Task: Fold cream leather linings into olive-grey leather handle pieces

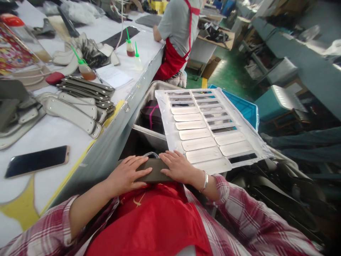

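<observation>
A dark olive-grey strip-like piece (157, 170) lies across my lap, over the red apron. My left hand (130, 172) rests on its left part with the fingers spread. On its right part lies my right hand (177, 167), fingers apart and flat. A thin clear loop (151, 154) shows just beyond the piece, between the hands. Right beyond my right hand is a white slotted frame (170, 131) with several pale rounded strips (204, 153) lying on it; some of its slots hold no strip.
On the left table (106, 156) are a phone (38, 160), stacked grey straps (70, 110) and green-tipped bottles (86, 71). A grey tub (149, 137) and a blue crate (239, 106) stand beyond the frame. Another person in a red apron (173, 60) is by the table.
</observation>
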Action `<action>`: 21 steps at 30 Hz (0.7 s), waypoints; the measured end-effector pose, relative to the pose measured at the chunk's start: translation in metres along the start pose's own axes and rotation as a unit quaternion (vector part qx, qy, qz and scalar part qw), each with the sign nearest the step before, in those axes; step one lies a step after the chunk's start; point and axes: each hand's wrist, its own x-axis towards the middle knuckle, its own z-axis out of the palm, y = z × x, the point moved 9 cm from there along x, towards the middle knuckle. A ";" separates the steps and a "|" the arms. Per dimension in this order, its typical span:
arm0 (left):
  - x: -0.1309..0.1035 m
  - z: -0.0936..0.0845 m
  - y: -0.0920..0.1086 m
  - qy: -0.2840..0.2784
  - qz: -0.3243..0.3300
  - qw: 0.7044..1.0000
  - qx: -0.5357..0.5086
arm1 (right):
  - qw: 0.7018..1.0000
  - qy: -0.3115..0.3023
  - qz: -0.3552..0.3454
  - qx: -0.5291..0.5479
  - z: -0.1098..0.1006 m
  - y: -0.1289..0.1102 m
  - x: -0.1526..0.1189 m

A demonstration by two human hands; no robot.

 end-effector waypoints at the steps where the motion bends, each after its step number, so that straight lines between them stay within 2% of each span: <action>1: 0.000 -0.001 0.001 0.004 0.003 1.000 -0.004 | 1.000 -0.001 -0.006 -0.017 0.003 -0.002 0.000; 9: -0.003 -0.008 0.003 0.044 0.009 0.999 -0.021 | 0.993 0.001 -0.084 -0.087 0.003 -0.012 -0.011; 14: -0.005 -0.008 0.014 0.078 0.047 0.996 -0.007 | 0.987 -0.006 -0.120 -0.103 0.013 -0.030 -0.025; 18: -0.012 0.001 0.024 0.098 0.048 0.994 0.023 | 0.987 0.025 -0.108 -0.118 0.021 -0.041 -0.027; 21: -0.019 0.004 0.027 0.112 0.046 0.992 0.042 | 0.981 0.058 -0.135 -0.126 0.026 -0.058 -0.019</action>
